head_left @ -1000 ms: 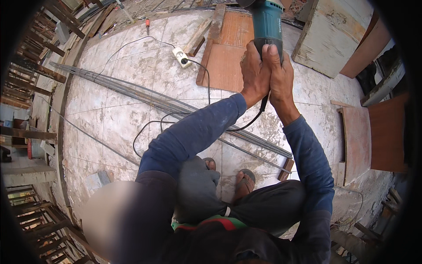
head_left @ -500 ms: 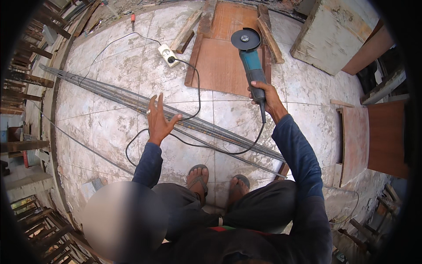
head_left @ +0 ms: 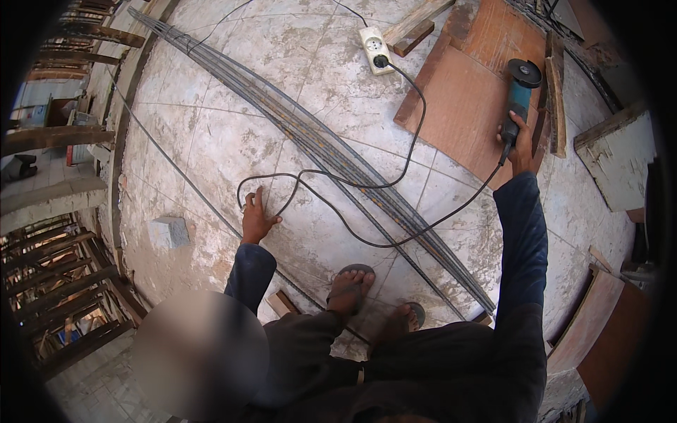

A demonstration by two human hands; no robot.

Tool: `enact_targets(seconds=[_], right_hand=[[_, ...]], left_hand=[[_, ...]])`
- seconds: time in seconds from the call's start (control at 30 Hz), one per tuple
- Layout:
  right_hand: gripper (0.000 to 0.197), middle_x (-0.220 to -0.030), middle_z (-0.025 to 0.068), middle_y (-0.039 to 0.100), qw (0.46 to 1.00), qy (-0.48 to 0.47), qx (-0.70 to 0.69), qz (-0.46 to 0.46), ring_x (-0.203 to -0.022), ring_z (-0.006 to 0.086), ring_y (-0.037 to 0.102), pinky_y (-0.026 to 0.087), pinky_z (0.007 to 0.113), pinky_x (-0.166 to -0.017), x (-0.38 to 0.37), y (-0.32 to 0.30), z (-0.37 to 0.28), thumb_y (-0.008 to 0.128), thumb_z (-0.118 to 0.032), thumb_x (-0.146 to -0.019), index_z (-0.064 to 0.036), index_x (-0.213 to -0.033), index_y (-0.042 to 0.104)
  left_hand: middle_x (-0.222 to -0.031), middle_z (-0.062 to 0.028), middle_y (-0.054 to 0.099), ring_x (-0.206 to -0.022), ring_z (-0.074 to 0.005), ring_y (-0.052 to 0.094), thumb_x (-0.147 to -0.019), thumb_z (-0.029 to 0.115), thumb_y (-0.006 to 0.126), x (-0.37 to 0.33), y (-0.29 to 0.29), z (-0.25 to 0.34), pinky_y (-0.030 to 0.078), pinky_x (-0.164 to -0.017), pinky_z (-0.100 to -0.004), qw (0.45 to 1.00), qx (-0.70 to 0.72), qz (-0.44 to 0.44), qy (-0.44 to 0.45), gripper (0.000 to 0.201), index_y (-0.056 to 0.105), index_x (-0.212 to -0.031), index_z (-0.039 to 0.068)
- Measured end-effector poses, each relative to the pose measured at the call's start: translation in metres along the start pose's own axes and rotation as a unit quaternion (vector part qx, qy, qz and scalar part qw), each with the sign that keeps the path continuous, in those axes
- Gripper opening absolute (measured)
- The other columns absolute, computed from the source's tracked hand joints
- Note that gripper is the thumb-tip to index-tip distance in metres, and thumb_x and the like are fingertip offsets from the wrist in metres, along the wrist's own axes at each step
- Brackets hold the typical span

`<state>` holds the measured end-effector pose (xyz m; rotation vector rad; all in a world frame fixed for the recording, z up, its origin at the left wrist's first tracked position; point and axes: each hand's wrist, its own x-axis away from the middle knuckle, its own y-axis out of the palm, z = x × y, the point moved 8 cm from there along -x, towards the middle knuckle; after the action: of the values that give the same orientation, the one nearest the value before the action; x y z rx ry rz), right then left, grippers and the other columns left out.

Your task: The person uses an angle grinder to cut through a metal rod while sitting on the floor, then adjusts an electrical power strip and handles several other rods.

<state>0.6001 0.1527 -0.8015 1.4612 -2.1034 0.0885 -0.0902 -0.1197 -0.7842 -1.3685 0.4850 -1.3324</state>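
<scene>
My right hand (head_left: pixel 522 149) is wrapped round the dark handle of a teal angle grinder (head_left: pixel 520 95), its black disc at the far end. Below the handle a black power cable (head_left: pixel 465 215) leaves the grinder and loops over the floor. My left hand (head_left: pixel 258 220), a ring on one finger, is beside the left loop of that cable, fingers apart and holding nothing. A bundle of steel rebars (head_left: pixel 303 134) lies diagonally between my hands, with the cable across it. One separate rebar (head_left: pixel 185 180) runs along the floor to the left, passing near my left wrist.
A white socket strip (head_left: pixel 374 51) with the plug in it lies at the far middle. Beside it are wood offcuts (head_left: pixel 415 35) and a brown wooden panel (head_left: pixel 451 99). A grey block (head_left: pixel 169 232) sits on the left. Dark timber beams (head_left: pixel 56 139) stand past the floor edge.
The view has swung left. My right hand carries the grinder farther right, over the panel's right side. My left hand has moved off the rebar bundle to the cable loop nearer the single rebar.
</scene>
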Motion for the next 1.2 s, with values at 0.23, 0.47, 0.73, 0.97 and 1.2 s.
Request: enact_targets(seconds=[0.23, 0.47, 0.73, 0.97, 1.2], right_hand=[[0.082, -0.101, 0.0208, 0.067, 0.883, -0.087, 0.417, 0.199, -0.089, 0.032, 0.068, 0.056, 0.039, -0.077, -0.028, -0.022, -0.013, 0.067, -0.064, -0.079, 0.007, -0.118, 0.061], [0.096, -0.122, 0.0374, 0.058, 0.774, -0.058, 0.613, 0.15, -0.118, 0.0456, 0.057, 0.045, 0.046, -0.1, 0.009, -0.011, -0.025, 0.056, -0.073, -0.081, 0.0134, -0.123, 0.057], [0.066, -0.134, 0.0282, 0.053, 0.816, -0.389, 0.429, -0.005, -0.131, 0.0391, 0.047, 0.034, 0.045, -0.11, 0.132, 0.12, -0.08, 0.046, -0.049, -0.1, 0.0061, -0.137, 0.048], [0.121, -0.123, 0.025, 0.062, 0.866, -0.127, -0.038, -0.482, -0.128, 0.0335, 0.05, 0.02, 0.042, -0.115, 0.255, 0.216, -0.094, 0.0, -0.089, -0.08, 0.0056, -0.144, 0.04], [0.105, -0.081, 0.0106, 0.064, 0.884, -0.116, -0.204, -0.405, -0.075, 0.0196, 0.061, 0.045, 0.032, -0.069, 0.219, 0.115, -0.15, 0.017, -0.082, -0.09, 0.0085, -0.127, 0.056]], left_hand=[[-0.089, -0.021, 0.064, -0.077, -0.0413, 0.065, -0.089, 0.016, 0.062, 0.04, 0.015, 0.016, 0.051, -0.065, -0.0507, 0.989, -0.079, 0.065, 0.104, 0.016, 0.055, -0.097, 0.005], [-0.072, -0.0094, 0.059, -0.055, -0.0158, 0.059, -0.101, 0.012, 0.055, 0.066, -0.166, 0.115, 0.047, -0.051, -0.0284, 0.912, 0.155, 0.353, 0.14, 0.012, 0.054, -0.101, 0.0], [-0.094, -0.0171, 0.06, -0.061, -0.0199, 0.067, -0.104, 0.012, 0.047, 0.075, -0.235, 0.373, 0.059, -0.056, -0.0299, 0.74, 0.454, 0.171, 0.465, 0.019, 0.041, -0.114, -0.003], [-0.1, -0.0181, 0.062, -0.076, -0.025, 0.071, -0.102, 0.012, 0.051, 0.021, -0.242, 0.524, 0.063, -0.07, -0.0365, 0.603, 0.638, -0.049, 0.475, 0.021, 0.046, -0.115, -0.004], [-0.102, -0.0173, 0.063, -0.081, -0.026, 0.072, -0.1, 0.011, 0.054, -0.097, -0.227, 0.506, 0.062, -0.074, -0.0344, 0.714, 0.6, 0.005, 0.361, 0.025, 0.05, -0.119, -0.005]])
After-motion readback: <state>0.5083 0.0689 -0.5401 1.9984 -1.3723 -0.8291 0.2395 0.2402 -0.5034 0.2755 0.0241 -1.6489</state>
